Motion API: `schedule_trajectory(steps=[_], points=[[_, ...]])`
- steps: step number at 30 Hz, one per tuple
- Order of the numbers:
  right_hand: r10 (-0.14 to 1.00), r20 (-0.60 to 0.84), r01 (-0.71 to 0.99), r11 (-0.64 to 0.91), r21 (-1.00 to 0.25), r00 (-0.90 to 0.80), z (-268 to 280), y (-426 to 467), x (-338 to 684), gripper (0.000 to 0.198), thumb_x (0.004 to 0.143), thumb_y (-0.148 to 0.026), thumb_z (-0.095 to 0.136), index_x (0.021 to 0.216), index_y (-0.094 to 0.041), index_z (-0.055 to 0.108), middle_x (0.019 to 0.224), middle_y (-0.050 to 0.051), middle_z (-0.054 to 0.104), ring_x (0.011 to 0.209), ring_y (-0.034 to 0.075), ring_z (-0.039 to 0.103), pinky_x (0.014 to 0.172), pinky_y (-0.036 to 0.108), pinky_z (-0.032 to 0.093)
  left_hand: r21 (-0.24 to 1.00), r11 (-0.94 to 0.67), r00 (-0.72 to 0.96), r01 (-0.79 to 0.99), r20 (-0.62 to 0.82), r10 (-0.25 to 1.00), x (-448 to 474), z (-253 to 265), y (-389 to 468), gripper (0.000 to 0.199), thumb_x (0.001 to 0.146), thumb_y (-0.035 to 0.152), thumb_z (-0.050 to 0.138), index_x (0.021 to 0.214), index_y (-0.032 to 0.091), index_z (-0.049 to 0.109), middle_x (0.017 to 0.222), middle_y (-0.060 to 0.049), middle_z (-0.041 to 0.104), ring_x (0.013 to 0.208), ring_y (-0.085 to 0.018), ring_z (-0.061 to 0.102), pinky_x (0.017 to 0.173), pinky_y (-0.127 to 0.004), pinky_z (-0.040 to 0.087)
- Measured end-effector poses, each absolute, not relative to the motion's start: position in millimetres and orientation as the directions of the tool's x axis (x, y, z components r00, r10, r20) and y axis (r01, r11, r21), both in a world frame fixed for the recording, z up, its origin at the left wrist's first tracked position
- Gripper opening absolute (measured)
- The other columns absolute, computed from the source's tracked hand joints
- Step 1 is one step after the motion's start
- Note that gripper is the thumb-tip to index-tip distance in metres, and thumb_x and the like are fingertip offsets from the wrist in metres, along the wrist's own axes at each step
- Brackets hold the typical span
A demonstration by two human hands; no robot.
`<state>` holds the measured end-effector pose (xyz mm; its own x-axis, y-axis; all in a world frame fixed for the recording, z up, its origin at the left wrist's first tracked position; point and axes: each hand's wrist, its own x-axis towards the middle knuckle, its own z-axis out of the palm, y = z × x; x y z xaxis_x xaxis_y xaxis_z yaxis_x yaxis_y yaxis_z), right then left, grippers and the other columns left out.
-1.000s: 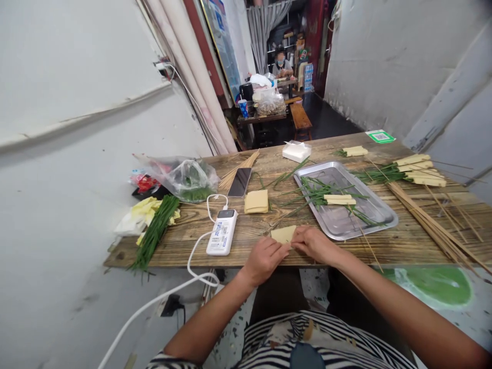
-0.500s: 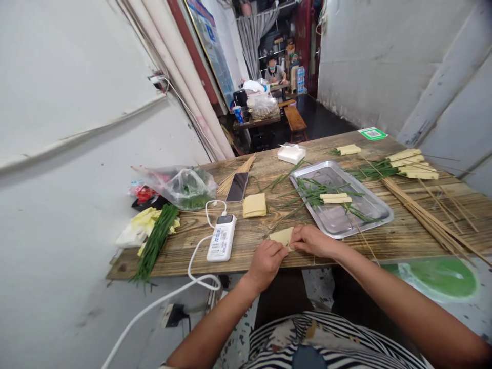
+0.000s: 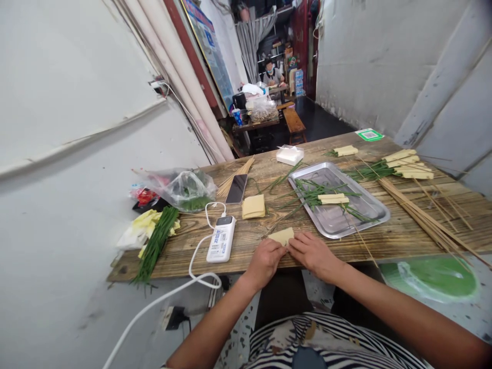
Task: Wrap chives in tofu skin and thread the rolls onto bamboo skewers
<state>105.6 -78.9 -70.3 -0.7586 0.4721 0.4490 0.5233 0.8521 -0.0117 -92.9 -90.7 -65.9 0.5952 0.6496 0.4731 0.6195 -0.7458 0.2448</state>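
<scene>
At the table's near edge, a pale yellow tofu sheet [image 3: 282, 234] lies under my fingertips. My left hand [image 3: 266, 262] is closed on its near left part, fingers bent together. My right hand [image 3: 313, 253] presses the near right edge, fingertips close to the left ones; what lies beneath them is hidden. Behind the left hand sits a small stack of square tofu sheets [image 3: 253, 207]. To the right is a metal tray [image 3: 375, 204] holding loose green chives [image 3: 307, 190] and skewered tofu rolls [image 3: 332, 199].
Long bamboo skewers [image 3: 417, 215] and more tofu rolls [image 3: 411, 166] lie on the right. A white power bank [image 3: 221, 241] with a cable, a phone [image 3: 236, 188], a chive bundle [image 3: 157, 243] and a plastic bag [image 3: 188, 187] are on the left. A person [image 3: 272, 76] sits far back.
My right hand has shifted slightly left and its fingers now lie flatter along the sheet's near edge. My left hand stays on the tofu sheet. The view has tilted a little.
</scene>
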Motion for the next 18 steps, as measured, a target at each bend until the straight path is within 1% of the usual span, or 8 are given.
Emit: schedule_trajectory(steps=[3, 5, 7, 9, 11, 13, 15, 18], points=[[0.479, 0.431, 0.524, 0.851, -0.016, -0.765, -71, -75, 106, 0.022, 0.095, -0.017, 0.039, 0.099, -0.015, 0.061, 0.09, 0.008, 0.058, 0.091, 0.021, 0.046, 0.081, 0.037, 0.036, 0.245, -0.743, 0.591, 0.623, 0.475, 0.652, -93, -67, -90, 0.026, 0.095, 0.02, 0.041, 0.09, 0.016, 0.066, 0.076, -0.006, 0.062, 0.075, -0.014, 0.055, 0.07, -0.029, 0.044], [0.485, 0.406, 0.524, 0.852, -0.017, -0.775, -68, -73, 105, 0.021, 0.095, -0.018, 0.04, 0.096, -0.014, 0.061, 0.086, 0.007, 0.057, 0.09, 0.021, 0.044, 0.08, 0.036, 0.036, 0.266, -0.733, 0.583, 0.626, 0.465, 0.666, -93, -67, -90, 0.025, 0.094, 0.019, 0.042, 0.088, 0.016, 0.066, 0.078, -0.005, 0.062, 0.075, -0.014, 0.053, 0.069, -0.028, 0.043], [0.492, 0.379, 0.524, 0.852, -0.021, -0.784, -65, -72, 105, 0.022, 0.096, -0.019, 0.039, 0.091, -0.014, 0.061, 0.085, 0.007, 0.055, 0.088, 0.021, 0.043, 0.077, 0.036, 0.034, 0.299, -0.711, 0.551, 0.636, 0.469, 0.69, -93, -68, -90, 0.026, 0.094, 0.02, 0.043, 0.084, 0.016, 0.066, 0.078, -0.005, 0.06, 0.075, -0.014, 0.051, 0.068, -0.027, 0.041], [0.505, 0.362, 0.532, 0.846, -0.03, -0.783, -62, -72, 103, 0.024, 0.096, -0.019, 0.039, 0.087, -0.015, 0.06, 0.085, 0.007, 0.054, 0.086, 0.021, 0.042, 0.073, 0.035, 0.033, 0.297, -0.686, 0.514, 0.665, 0.485, 0.708, -93, -68, -91, 0.025, 0.093, 0.021, 0.045, 0.083, 0.017, 0.067, 0.08, -0.005, 0.058, 0.077, -0.015, 0.049, 0.068, -0.028, 0.039], [0.524, 0.352, 0.545, 0.837, -0.045, -0.776, -61, -72, 102, 0.025, 0.096, -0.02, 0.039, 0.083, -0.016, 0.06, 0.083, 0.006, 0.052, 0.082, 0.02, 0.041, 0.07, 0.034, 0.031, 0.24, -0.659, 0.496, 0.712, 0.493, 0.715, -92, -68, -94, 0.022, 0.093, 0.021, 0.047, 0.085, 0.019, 0.067, 0.083, -0.005, 0.058, 0.08, -0.016, 0.048, 0.071, -0.03, 0.037], [0.54, 0.336, 0.554, 0.83, -0.062, -0.772, -61, -72, 101, 0.026, 0.096, -0.021, 0.039, 0.08, -0.016, 0.059, 0.08, 0.004, 0.051, 0.079, 0.019, 0.041, 0.069, 0.033, 0.029, 0.157, -0.638, 0.506, 0.754, 0.48, 0.716, -90, -67, -99, 0.019, 0.092, 0.02, 0.048, 0.088, 0.02, 0.066, 0.086, -0.004, 0.059, 0.083, -0.017, 0.047, 0.073, -0.033, 0.035], [0.558, 0.312, 0.563, 0.822, -0.082, -0.769, -62, -72, 100, 0.028, 0.096, -0.022, 0.04, 0.077, -0.017, 0.059, 0.078, 0.004, 0.052, 0.078, 0.018, 0.041, 0.067, 0.032, 0.028, 0.089, -0.628, 0.525, 0.773, 0.466, 0.712, -89, -67, -103, 0.017, 0.093, 0.021, 0.048, 0.089, 0.019, 0.065, 0.084, -0.004, 0.06, 0.084, -0.017, 0.047, 0.073, -0.033, 0.033], [0.603, 0.282, 0.594, 0.795, -0.128, -0.746, -63, -70, 99, 0.029, 0.097, -0.024, 0.04, 0.074, -0.017, 0.057, 0.078, 0.003, 0.053, 0.075, 0.017, 0.041, 0.063, 0.031, 0.027, 0.057, -0.627, 0.524, 0.777, 0.493, 0.695, -87, -70, -106, 0.014, 0.092, 0.021, 0.05, 0.094, 0.018, 0.064, 0.082, -0.004, 0.061, 0.083, -0.018, 0.049, 0.071, -0.033, 0.034]])
